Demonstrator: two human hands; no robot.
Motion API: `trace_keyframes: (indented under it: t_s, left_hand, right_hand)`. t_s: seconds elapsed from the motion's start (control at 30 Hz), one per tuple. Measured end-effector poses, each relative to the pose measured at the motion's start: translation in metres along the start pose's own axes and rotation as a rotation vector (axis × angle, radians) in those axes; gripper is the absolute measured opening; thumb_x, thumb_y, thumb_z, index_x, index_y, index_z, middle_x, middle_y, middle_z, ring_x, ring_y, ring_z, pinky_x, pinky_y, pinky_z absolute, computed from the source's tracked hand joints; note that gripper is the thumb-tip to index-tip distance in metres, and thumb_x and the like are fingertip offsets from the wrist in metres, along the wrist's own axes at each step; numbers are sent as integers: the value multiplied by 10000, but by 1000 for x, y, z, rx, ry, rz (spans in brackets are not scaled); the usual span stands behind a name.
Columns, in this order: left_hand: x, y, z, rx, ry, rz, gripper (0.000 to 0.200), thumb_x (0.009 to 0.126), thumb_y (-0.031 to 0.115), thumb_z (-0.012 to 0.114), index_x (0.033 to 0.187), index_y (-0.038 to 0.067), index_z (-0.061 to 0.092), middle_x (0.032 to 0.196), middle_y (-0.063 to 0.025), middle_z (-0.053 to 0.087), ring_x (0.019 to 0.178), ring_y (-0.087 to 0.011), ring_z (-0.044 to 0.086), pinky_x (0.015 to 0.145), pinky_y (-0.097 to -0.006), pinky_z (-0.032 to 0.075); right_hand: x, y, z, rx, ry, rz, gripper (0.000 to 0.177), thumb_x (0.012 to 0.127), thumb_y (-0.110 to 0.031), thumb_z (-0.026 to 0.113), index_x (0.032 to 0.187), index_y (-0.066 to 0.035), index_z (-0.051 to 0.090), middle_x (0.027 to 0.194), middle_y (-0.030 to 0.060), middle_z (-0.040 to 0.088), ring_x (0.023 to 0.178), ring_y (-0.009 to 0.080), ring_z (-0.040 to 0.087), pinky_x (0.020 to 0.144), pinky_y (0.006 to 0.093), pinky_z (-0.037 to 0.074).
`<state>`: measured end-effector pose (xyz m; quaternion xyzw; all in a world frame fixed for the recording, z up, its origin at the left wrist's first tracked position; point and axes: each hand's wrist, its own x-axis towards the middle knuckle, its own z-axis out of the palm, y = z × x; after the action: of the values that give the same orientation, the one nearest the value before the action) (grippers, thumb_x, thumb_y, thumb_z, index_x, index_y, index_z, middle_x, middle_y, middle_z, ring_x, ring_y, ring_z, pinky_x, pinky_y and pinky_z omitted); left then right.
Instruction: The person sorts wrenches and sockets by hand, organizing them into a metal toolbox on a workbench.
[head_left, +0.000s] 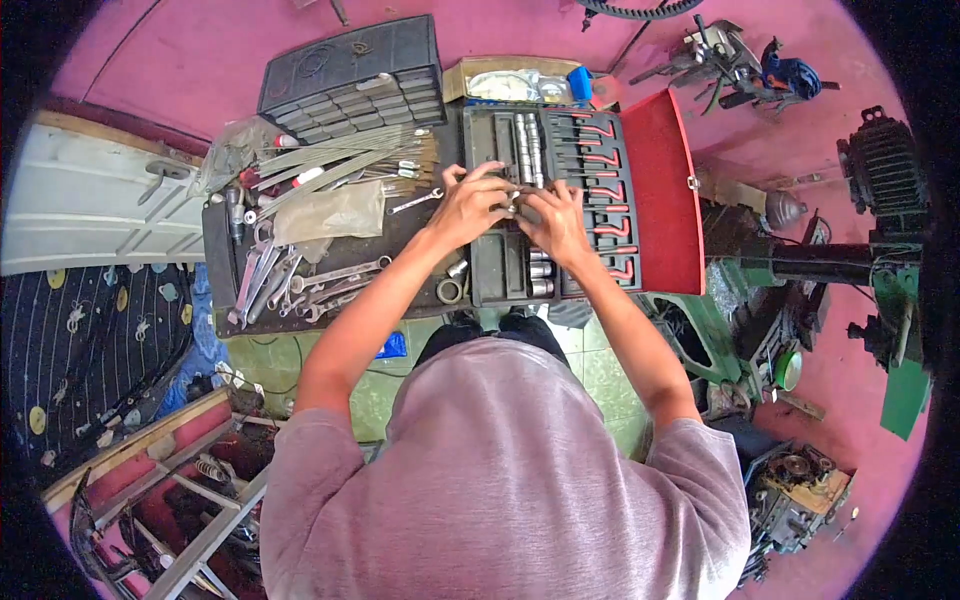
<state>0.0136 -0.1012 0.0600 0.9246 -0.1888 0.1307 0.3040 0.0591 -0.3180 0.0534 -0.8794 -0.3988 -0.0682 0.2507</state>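
Over the open tool case, my left hand (470,207) and my right hand (556,222) meet fingertip to fingertip. Both are closed in a pinch around a small shiny metal piece (514,200), mostly covered by the fingers, so its kind does not show. Beneath them lies the black tray (490,270) of the case. A row of chrome sockets (529,148) runs up the tray, with more sockets (541,270) below my right hand. Red-handled tools (605,190) fill the section right of them. Left of my left hand lies a combination wrench (414,203).
The red case lid (660,195) stands open at the right. Several wrenches (265,280), a plastic bag (330,212) and long metal rods (330,155) cover the bench's left side. A grey drawer cabinet (350,75) stands behind; a green machine (735,265) is at the right.
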Motion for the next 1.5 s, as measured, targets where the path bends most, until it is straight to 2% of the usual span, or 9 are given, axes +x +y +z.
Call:
trace_keyframes:
  t_s: [0.13, 0.4, 0.57, 0.67, 1.07, 1.2, 1.3, 1.37, 1.5]
  left_hand:
    - [19, 7, 20, 16, -24, 20, 135, 782, 147, 769, 907, 108, 740, 1137, 23, 701, 1349, -221, 502, 981, -582, 257]
    - [30, 21, 62, 130, 13, -211, 157, 763, 112, 779, 913, 119, 733, 1145, 36, 682, 1390, -243, 448, 1026, -600, 260]
    - [24, 24, 75, 211, 30, -330, 174, 725, 152, 821, 883, 143, 747, 1199, 54, 691, 1386, -225, 455, 1043, -575, 240]
    - [22, 21, 81, 189, 50, -359, 199, 719, 138, 819, 902, 142, 743, 1180, 43, 692, 1388, -241, 454, 1040, -570, 247]
    - [27, 21, 92, 302, 25, -391, 319, 712, 109, 813, 1025, 120, 755, 1142, -6, 691, 1391, -260, 450, 1037, -570, 269]
    - [29, 25, 87, 319, -10, -400, 303, 724, 127, 813, 1021, 123, 756, 1143, -2, 692, 1394, -258, 444, 1039, -570, 266]
    - [30, 27, 86, 301, -22, -418, 284, 738, 140, 808, 1018, 126, 757, 1126, -5, 693, 1400, -257, 434, 1040, -571, 263]
    - [31, 27, 86, 304, -32, -424, 268, 752, 140, 798, 1017, 129, 757, 1105, -7, 693, 1404, -262, 426, 1041, -574, 261]
    - [32, 25, 84, 327, -87, -423, 246, 757, 122, 785, 1001, 129, 759, 1080, -12, 699, 1405, -275, 425, 1035, -577, 262]
  right_hand:
    - [-5, 27, -1, -37, 2, 11, 370, 698, -193, 835, 1048, -162, 718, 1122, -22, 723, 1111, 261, 552, 950, 508, 378]
    - [-3, 56, 0, -31, -45, -9, 382, 709, -162, 814, 1081, -159, 730, 1218, -46, 711, 1086, 243, 543, 926, 532, 367]
    - [-2, 63, 9, -54, -116, -35, 343, 737, -162, 790, 1074, -144, 727, 1233, -32, 710, 1104, 265, 539, 934, 544, 367]
    - [-3, 66, 17, -49, -64, -60, 365, 724, -174, 808, 1082, -163, 734, 1167, -33, 727, 1038, 241, 543, 921, 495, 365]
    - [7, 60, 13, -102, -138, 14, 321, 725, -192, 807, 1034, -143, 732, 1179, -30, 719, 1094, 257, 556, 915, 527, 372]
    - [5, 58, 12, -163, -77, -17, 313, 743, -200, 802, 1046, -158, 735, 1176, -26, 707, 1105, 259, 550, 914, 529, 372]
    - [5, 56, 9, -218, -113, 49, 275, 766, -222, 788, 1033, -170, 744, 1136, -17, 697, 1099, 261, 547, 909, 527, 372]
    - [3, 56, 11, -258, -146, 54, 229, 789, -242, 770, 1009, -178, 753, 1044, -11, 690, 1079, 261, 547, 905, 527, 370]
    - [3, 55, 15, -241, -99, 52, 182, 810, -238, 747, 981, -177, 761, 987, -6, 684, 1066, 261, 547, 908, 528, 366]
